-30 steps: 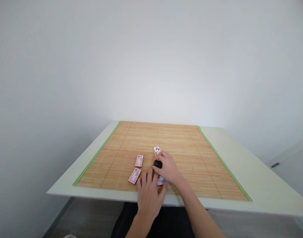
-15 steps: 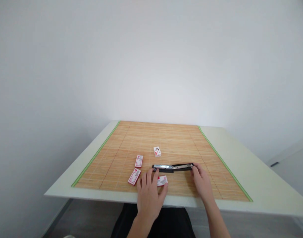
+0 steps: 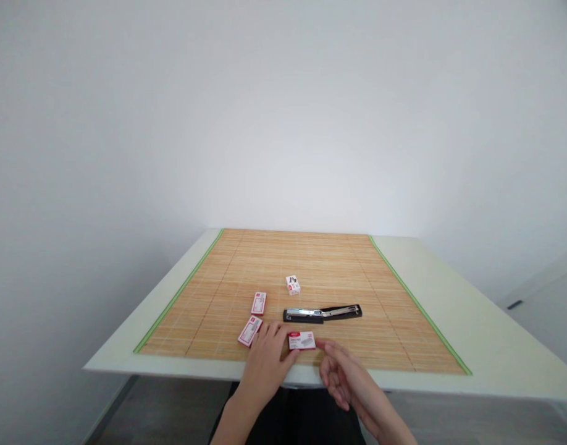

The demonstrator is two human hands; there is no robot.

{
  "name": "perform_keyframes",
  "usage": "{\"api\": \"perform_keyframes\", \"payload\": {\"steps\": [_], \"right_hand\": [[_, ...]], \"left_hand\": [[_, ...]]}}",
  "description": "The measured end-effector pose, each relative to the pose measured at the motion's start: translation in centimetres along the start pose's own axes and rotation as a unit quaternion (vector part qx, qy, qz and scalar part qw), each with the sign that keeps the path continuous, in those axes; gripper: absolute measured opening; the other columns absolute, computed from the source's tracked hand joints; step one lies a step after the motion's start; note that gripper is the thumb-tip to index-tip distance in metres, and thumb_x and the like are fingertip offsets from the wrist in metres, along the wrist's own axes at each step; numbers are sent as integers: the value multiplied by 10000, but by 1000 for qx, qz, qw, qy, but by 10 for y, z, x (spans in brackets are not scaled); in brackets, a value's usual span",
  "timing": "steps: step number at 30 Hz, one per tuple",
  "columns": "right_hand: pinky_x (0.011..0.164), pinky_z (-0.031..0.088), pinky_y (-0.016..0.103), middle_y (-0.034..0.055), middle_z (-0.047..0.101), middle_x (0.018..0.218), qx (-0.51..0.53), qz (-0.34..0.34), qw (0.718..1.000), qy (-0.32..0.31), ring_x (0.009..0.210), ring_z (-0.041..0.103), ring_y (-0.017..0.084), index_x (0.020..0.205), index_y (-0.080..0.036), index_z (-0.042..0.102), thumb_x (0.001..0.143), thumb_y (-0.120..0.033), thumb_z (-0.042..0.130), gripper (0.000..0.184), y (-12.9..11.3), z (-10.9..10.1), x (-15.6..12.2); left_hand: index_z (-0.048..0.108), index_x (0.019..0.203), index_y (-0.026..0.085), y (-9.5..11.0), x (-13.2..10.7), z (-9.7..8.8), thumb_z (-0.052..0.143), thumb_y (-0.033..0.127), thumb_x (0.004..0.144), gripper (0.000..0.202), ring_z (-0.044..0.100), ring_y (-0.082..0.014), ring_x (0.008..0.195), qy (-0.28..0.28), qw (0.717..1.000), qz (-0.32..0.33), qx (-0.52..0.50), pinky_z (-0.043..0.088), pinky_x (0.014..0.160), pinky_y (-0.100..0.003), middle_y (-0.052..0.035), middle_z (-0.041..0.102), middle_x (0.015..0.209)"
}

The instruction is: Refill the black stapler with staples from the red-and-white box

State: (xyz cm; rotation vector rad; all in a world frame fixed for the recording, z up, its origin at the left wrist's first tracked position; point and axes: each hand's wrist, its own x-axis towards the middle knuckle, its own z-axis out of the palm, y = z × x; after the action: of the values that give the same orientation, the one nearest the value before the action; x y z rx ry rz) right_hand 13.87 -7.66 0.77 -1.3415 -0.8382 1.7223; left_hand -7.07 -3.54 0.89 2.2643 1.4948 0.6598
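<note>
A small red-and-white box, which looks like a staple box [image 3: 302, 340], lies flat near the mat's front edge. My left hand [image 3: 267, 361] grips its left end, thumb at the lower corner and index finger at the upper one. My right hand [image 3: 346, 374] is empty, with its index fingertip at the box's right end and the other fingers loosely bent. Just beyond the box rests a black stapler [image 3: 323, 314], opened out flat with its metal magazine facing up. Neither hand touches the stapler.
Two more red-and-white boxes, one farther back [image 3: 259, 303] and one nearer [image 3: 250, 330], lie left of the stapler. A small white box [image 3: 293, 285] sits behind it. All rest on a bamboo mat [image 3: 311, 253] with green edging, on a white table [image 3: 450, 309] against a wall.
My right hand has let go of the stapler's right end and come down to the staple box. My left hand has shifted left, off the stapler, uncovering the box.
</note>
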Motion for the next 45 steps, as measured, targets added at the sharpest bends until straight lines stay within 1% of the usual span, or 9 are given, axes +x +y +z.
{"api": "perform_keyframes", "payload": {"steps": [3,11,19,22,24,26,29,33,45], "right_hand": [[309,205,153,-74,580,568,23,20,999,-15,314,383,68,1277,-209,499,858,-654,573,615,-6,6,-1],[303,107,147,-113,478,472,24,5,1000,-11,296,180,28,1185,-208,533,861,-650,597,552,-13,-17,-7],[321,128,162,-103,475,472,-22,27,998,-59,308,182,35,1169,-203,584,897,-668,551,540,-18,-26,-14],[337,103,188,-98,480,475,-80,3,997,-9,312,179,46,1147,-198,587,894,-706,525,571,-19,-44,-10],[371,132,199,-112,432,458,-149,-58,986,56,337,231,65,1142,-195,598,859,-717,574,594,-19,-53,-5],[432,202,209,-116,406,479,-235,-128,960,82,403,328,92,1212,-195,615,837,-655,651,594,-21,-55,0],[530,286,238,-89,468,561,-366,-192,909,56,525,450,131,1356,-228,614,859,-489,686,567,-24,-46,5],[586,314,261,-52,578,638,-469,-211,856,52,605,542,157,1302,-265,682,877,-380,652,441,-23,-35,12],[600,322,260,-49,576,660,-490,-195,848,49,626,548,162,1252,-255,698,885,-376,632,392,-26,-39,12]], "left_hand": [[640,1195,290,2,6,0,651,324,924,273,546,-252,1170,-23,999,16,-19,426,996,-373,-36,622,1252],[641,1235,308,6,15,9,684,306,904,334,537,-256,1191,-29,997,51,-45,419,1017,-389,-24,631,1264],[660,1172,328,19,15,14,749,315,866,319,548,-243,1150,-37,996,48,-68,432,979,-364,0,642,1225],[658,1178,321,17,14,14,773,328,848,349,550,-245,1159,-34,996,42,-73,431,988,-364,-3,636,1223],[634,1236,311,13,11,12,778,326,840,421,547,-250,1184,-31,995,41,-81,430,1006,-368,-16,627,1246],[612,1274,299,8,9,8,767,306,845,456,553,-249,1197,-29,995,36,-90,432,1019,-368,-28,620,1260],[644,1200,291,-1,7,-1,735,282,869,344,583,-238,1155,-39,994,28,-96,447,1004,-357,-26,630,1222],[665,1132,289,-8,7,-8,720,273,873,265,609,-234,1117,-49,993,22,-101,465,984,-351,-26,641,1191],[653,1116,276,-12,3,-8,686,255,874,246,607,-239,1120,-24,994,16,-107,475,976,-363,-39,640,1180]]}}
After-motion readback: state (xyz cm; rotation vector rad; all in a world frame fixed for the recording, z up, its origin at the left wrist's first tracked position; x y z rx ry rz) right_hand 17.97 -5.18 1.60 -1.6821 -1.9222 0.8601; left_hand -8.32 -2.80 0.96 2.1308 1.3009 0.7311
